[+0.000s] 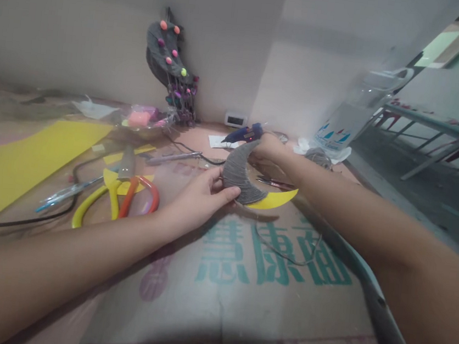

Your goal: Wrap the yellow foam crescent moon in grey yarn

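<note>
A crescent-shaped piece [238,174] is held a little above a cardboard sheet [250,285]. Grey yarn is wound over most of it, and its yellow tip [275,200] is bare. My left hand [197,198] pinches the crescent's lower middle between thumb and fingers. My right hand [266,148] is closed round the crescent's upper end. A loose strand of grey yarn [282,250] trails from the crescent across the cardboard. A ball of grey yarn [318,157] lies behind my right forearm.
A blue glue gun [244,134] lies beyond my hands, its black cord [190,149] running left. Orange-and-yellow-handled scissors [127,196], a yellow sheet [19,162] and pens lie at the left. A grey bead-studded ornament [171,60] leans in the corner. A large water bottle [356,112] stands right.
</note>
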Available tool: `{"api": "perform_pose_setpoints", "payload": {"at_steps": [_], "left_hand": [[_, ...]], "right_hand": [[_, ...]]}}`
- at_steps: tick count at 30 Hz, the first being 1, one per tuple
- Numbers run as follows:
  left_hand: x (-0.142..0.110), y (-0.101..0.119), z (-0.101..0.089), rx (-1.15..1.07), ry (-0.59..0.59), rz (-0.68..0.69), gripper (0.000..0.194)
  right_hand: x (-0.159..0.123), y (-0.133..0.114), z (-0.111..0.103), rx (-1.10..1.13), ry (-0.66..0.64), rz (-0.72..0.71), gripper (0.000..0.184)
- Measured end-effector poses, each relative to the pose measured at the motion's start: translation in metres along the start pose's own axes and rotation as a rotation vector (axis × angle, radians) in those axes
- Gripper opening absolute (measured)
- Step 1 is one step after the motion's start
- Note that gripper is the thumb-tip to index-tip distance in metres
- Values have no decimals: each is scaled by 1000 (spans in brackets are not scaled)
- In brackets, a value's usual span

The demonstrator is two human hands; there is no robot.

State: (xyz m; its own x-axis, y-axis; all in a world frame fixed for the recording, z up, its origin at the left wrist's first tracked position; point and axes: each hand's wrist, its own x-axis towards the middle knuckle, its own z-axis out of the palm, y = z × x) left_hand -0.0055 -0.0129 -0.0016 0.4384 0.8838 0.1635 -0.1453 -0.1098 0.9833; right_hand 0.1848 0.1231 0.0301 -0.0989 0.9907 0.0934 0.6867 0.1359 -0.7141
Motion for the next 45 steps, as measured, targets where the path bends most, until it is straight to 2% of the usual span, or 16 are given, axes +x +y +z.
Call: {"api": "perform_pose_setpoints", "payload": {"at_steps": [2, 7, 12, 16, 20, 23, 26, 30, 35, 45], "left_hand": [[0, 2, 0, 0, 7, 2, 33], [-1, 10, 2, 89, 96, -34, 16], [-3, 10, 2, 55, 151, -105, 16], [-3, 10, 1, 90, 194, -113, 16], [-3, 14, 3, 47, 178, -103, 11], [-4, 15, 2, 56, 165, -93, 15], [-4, 14, -2, 150, 215, -44, 22], [-4, 11, -6, 260, 251, 33, 27], [-4, 8, -8, 250, 217, 71, 31], [-4, 13, -5, 201, 222, 41, 27]], "right_hand": [[-3, -2, -11, -33, 19, 16, 11], [-29, -8, -38, -2, 54, -28, 17], [-79, -6, -51, 272, 253, -53, 12], [-123, 5, -55, 357, 238, -170, 13], [-158, 15, -49, 268, 239, -190, 25], [-175, 18, -41, 164, 207, -189, 29], [-182, 17, -35, 28, 168, -225, 27], [-183, 15, -33, -47, 119, -230, 25], [-183, 16, -31, -147, 147, -210, 25], [-178, 25, -28, -125, 166, -174, 24]]}}
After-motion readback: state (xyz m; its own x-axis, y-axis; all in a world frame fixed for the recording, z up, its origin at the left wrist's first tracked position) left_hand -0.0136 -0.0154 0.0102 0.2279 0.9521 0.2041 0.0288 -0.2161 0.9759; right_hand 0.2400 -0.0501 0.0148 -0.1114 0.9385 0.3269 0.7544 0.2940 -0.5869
